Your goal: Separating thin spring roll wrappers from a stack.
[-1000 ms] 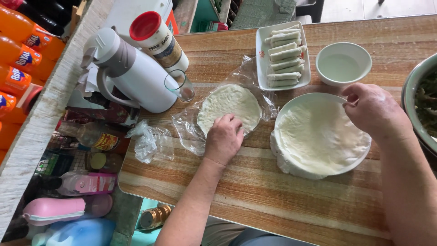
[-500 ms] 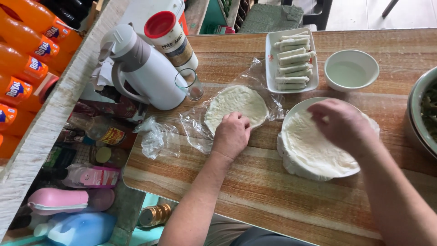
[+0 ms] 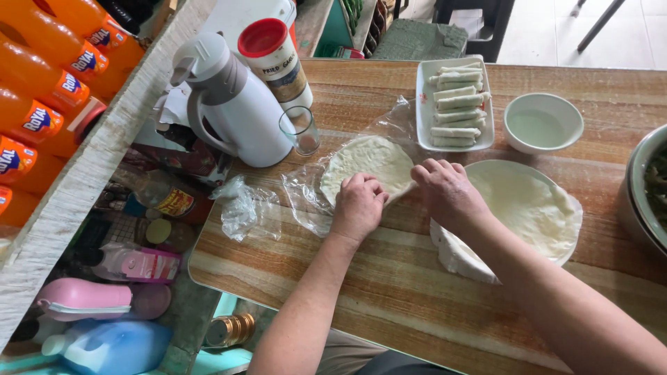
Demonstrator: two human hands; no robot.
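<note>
A round wrapper (thin, pale) is laid on clear plastic on the wooden table. It is pressed by the left hand, fingers curled, nothing gripped. Its right edge is touched by the right hand, open, beside a plate.

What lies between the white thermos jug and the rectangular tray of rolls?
In the head view, a small clear drinking glass stands beside the thermos jug; then bare wooden table and crinkled clear plastic before the tray.
</note>
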